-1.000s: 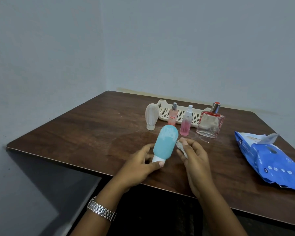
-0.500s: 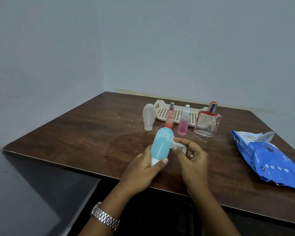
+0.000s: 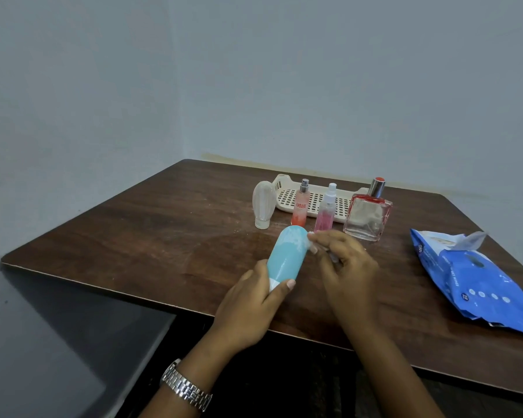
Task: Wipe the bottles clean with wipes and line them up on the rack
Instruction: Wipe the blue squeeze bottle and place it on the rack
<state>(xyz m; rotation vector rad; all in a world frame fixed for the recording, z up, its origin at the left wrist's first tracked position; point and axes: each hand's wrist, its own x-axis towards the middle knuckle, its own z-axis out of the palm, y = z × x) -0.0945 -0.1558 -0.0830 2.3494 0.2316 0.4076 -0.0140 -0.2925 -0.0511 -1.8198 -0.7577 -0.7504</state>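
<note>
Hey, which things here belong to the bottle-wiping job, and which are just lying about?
In the job: teal bottle, wipe, white bottle, orange spray, pink spray, perfume bottle, rack, wipes pack.
Not in it: wristwatch, table.

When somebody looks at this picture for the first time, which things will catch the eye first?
First, the turquoise bottle in the middle: the left hand grips its white cap end while the right hand holds a small wipe against its top. Next, the bright blue pack of wipes lies at the right. Behind, four more bottles stand in front of the cream rack.
</note>
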